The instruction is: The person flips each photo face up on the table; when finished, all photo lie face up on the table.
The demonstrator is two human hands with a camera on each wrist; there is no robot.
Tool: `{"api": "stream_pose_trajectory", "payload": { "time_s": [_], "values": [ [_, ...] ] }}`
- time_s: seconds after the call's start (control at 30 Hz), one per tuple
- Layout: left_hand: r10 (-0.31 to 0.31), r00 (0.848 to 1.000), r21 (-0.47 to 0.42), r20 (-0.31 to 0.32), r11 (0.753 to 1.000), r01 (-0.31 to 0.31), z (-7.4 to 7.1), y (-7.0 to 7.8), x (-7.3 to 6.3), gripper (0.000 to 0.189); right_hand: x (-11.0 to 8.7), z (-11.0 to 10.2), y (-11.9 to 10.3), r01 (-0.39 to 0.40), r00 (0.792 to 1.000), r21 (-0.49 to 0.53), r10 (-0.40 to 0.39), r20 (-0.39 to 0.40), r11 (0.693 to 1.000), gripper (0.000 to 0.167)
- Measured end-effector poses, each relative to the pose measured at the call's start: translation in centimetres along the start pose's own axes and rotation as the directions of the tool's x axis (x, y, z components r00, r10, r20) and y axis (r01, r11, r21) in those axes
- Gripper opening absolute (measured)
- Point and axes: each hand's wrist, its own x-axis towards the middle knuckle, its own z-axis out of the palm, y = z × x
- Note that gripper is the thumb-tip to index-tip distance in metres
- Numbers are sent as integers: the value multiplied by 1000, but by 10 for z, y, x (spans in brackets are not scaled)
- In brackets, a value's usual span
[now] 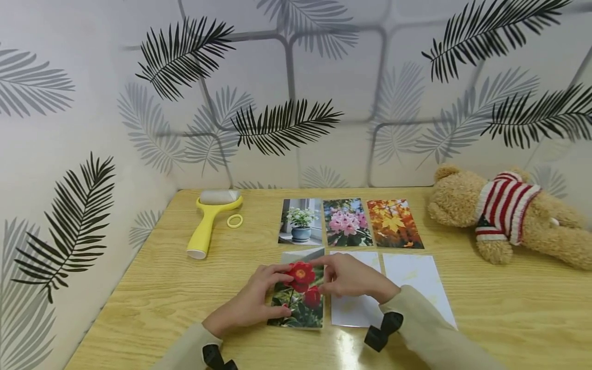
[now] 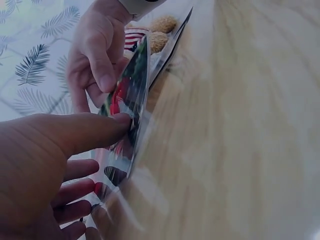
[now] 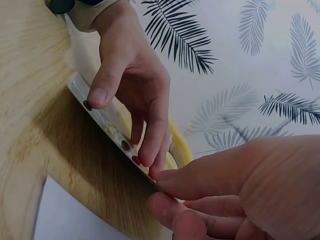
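Lengthwise front-to-back, the red-flower photo (image 1: 300,289)

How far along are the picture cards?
Seemingly done: three back-row cards, pictures up. In hand: red-flower card, right hand pinching its edge, left hand touching it. Probably remaining: front middle card and front right card, both white side up.
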Motion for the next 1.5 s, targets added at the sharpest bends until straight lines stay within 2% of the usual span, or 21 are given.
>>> {"api": "stream_pose_trajectory", "payload": {
  "time_s": [0.3, 0.57, 0.73, 0.87, 1.03, 1.13, 1.27, 1.37, 1.5],
  "values": [
    [-11, 1000, 19, -16, 1000, 12, 0, -11, 1, 41, 8, 6, 7, -45, 999, -55, 46, 2, 997, 54],
    [14, 999, 11, -35, 1000, -14, 1, -13, 1, 41, 9, 6, 3, -91, 995, -101, 94, 32, 991, 54],
    [14, 998, -29, -57, 999, -15, 4, -13, 4, 45, 4, 2, 2, -71, 995, -108, 79, 67, 992, 51],
    [16, 994, -97, -111, 995, -27, 6, -12, 5, 49, -3, -3, 4, -46, 997, -114, 54, 64, 992, 47],
    [6, 988, -149, -155, 988, -30, 6, -9, 7, 45, -17, -15, 13, -20, 999, -146, 23, 24, 989, 43],
    [14, 987, -132, -161, 991, -35, 6, -5, 9, 42, -27, -24, 18, -27, 1000, -163, 25, -14, 986, 41],
    [52, 986, -86, -161, 994, -67, 7, 4, 16, 37, -40, -34, 24, -49, 997, -162, 38, -74, 986, 39],
    [88, 986, -61, -143, 993, -97, 7, 10, 23, 37, -49, -40, 30, -71, 992, -153, 54, -114, 986, 38],
    [117, 989, -50, -86, 991, -122, 9, 19, 32, 40, -57, -47, 37, -118, 983, -153, 93, -159, 981, 40]
  ]
}}
